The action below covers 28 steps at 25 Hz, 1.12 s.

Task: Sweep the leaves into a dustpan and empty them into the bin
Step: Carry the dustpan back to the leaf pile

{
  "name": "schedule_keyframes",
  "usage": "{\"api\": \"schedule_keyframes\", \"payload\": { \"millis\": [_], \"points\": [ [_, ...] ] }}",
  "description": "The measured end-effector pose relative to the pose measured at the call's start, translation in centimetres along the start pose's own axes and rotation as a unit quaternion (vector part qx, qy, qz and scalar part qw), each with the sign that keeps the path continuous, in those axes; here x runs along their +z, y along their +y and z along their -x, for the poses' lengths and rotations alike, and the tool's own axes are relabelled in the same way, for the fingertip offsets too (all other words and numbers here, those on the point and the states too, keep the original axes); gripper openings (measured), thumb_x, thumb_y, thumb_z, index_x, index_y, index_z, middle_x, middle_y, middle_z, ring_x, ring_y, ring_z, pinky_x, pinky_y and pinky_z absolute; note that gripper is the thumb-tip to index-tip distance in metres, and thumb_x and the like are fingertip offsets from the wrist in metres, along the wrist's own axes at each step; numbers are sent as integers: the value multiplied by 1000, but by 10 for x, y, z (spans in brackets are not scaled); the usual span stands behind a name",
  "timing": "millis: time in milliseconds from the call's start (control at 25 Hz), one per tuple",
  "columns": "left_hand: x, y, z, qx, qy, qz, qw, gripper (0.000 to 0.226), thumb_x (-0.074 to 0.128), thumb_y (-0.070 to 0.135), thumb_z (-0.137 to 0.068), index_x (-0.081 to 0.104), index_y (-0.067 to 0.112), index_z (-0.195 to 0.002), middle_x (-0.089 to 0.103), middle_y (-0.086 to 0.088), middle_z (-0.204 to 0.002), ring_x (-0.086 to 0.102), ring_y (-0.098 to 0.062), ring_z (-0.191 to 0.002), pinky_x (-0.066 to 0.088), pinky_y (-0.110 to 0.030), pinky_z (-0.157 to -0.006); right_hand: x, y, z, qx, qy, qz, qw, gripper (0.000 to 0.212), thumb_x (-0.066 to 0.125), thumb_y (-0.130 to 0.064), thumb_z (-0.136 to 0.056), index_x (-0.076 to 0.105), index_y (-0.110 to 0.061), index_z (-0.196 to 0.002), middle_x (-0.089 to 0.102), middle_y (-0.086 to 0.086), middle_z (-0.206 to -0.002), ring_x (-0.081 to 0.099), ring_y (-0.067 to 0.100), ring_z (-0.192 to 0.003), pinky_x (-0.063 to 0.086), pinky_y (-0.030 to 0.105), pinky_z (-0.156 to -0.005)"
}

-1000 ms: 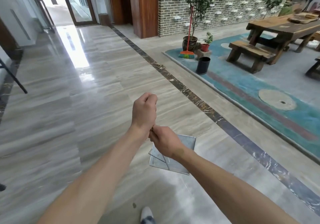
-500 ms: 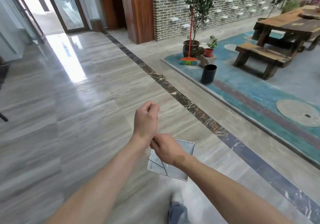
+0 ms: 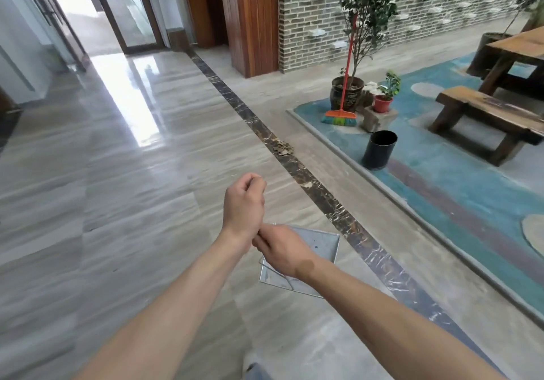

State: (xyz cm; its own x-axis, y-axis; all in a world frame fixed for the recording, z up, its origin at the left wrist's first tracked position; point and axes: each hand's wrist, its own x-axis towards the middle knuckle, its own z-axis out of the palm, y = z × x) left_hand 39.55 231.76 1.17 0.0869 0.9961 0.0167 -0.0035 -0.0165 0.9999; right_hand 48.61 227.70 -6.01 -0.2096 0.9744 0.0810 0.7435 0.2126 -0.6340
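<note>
We record a polished floor (image 3: 123, 173) with a blue mat (image 3: 459, 179) at right. A broom (image 3: 340, 116) leans by a potted tree (image 3: 347, 94); the black bin (image 3: 379, 150) stands on the mat. Leaves (image 3: 281, 147) lie on the dark floor strip, well apart from both hands. The right hand (image 3: 284, 250) grasps the metal dustpan (image 3: 321, 247), whose handle is hidden beneath it. The left hand (image 3: 244, 206) is clenched just above; its contents we cannot make out.
</note>
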Motion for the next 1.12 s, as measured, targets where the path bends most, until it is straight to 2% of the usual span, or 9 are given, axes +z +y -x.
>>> {"api": "schedule_keyframes", "payload": {
  "millis": [160, 280, 360, 440, 560, 800, 880, 960, 1120],
  "points": [
    [38, -23, -133, 3, -3, 8, 1000, 35, 47, 11, -82, 34, 24, -52, 28, 5, -50, 18, -12, -45, 16, -22, -44, -28, 72, -112, 0, 6, -7, 1000, 26, 38, -29, -97, 52, -13, -83, 65, 9, -78, 54, 28, -69, 42, 38, -61],
    [64, -35, -237, 6, -10, 4, 1000, 33, 47, 16, -79, 35, 25, -50, 29, 2, -53, 19, -14, -48, 16, -26, -47, -51, 123, -198, 17, 1, -21, 1000, 22, 40, -25, -96, 43, -19, -74, 51, -3, -65, 41, 17, -60, 28, 30, -56],
    [84, -38, -301, 3, -22, -2, 1000, 32, 48, 20, -76, 37, 27, -47, 29, 3, -53, 20, -15, -48, 17, -27, -47, -70, 152, -251, 32, 5, -15, 999, 22, 42, -22, -96, 42, -20, -74, 48, -8, -65, 39, 14, -60, 24, 27, -57],
    [107, -39, -358, 4, -35, -13, 999, 30, 49, 22, -75, 40, 28, -46, 30, 5, -51, 21, -15, -48, 18, -27, -47, -92, 182, -296, 42, 14, -16, 999, 19, 43, -20, -95, 48, -15, -77, 55, -5, -70, 44, 16, -63, 26, 27, -57],
    [147, -49, -446, 9, -41, -33, 999, 29, 49, 24, -73, 43, 28, -45, 32, 10, -47, 24, -16, -48, 20, -29, -47, -121, 241, -369, 52, 13, -10, 998, 22, 44, -18, -95, 59, -6, -85, 68, 7, -82, 58, 26, -73, 41, 34, -63],
    [233, -91, -625, -13, -3, -69, 998, 25, 49, 28, -71, 44, 26, -47, 34, 8, -47, 26, -18, -49, 22, -31, -47, -169, 375, -513, 52, -15, -6, 998, 28, 43, -25, -95, 63, -8, -84, 72, 8, -84, 64, 29, -77, 49, 38, -65],
    [270, -95, -681, -19, 9, -95, 995, 22, 49, 30, -70, 44, 26, -49, 35, 7, -47, 29, -19, -50, 25, -32, -49, -196, 425, -560, 47, -29, -6, 998, 27, 43, -25, -94, 55, -12, -75, 71, 10, -82, 61, 30, -72, 40, 35, -55],
    [297, -92, -729, -14, 23, -121, 992, 21, 48, 32, -70, 45, 26, -50, 36, 9, -45, 31, -16, -49, 28, -32, -50, -223, 457, -603, 25, -50, 17, 998, 24, 41, -29, -92, 41, -23, -68, 68, 14, -76, 47, 26, -60, 23, 30, -49],
    [328, -92, -832, -24, 66, -148, 986, 22, 46, 31, -71, 45, 22, -52, 37, 9, -45, 31, -13, -48, 30, -33, -51, -260, 509, -697, 0, -68, 40, 997, 23, 35, -37, -87, 34, -30, -66, 67, 15, -74, 37, 23, -59, 18, 29, -48]
  ]
}}
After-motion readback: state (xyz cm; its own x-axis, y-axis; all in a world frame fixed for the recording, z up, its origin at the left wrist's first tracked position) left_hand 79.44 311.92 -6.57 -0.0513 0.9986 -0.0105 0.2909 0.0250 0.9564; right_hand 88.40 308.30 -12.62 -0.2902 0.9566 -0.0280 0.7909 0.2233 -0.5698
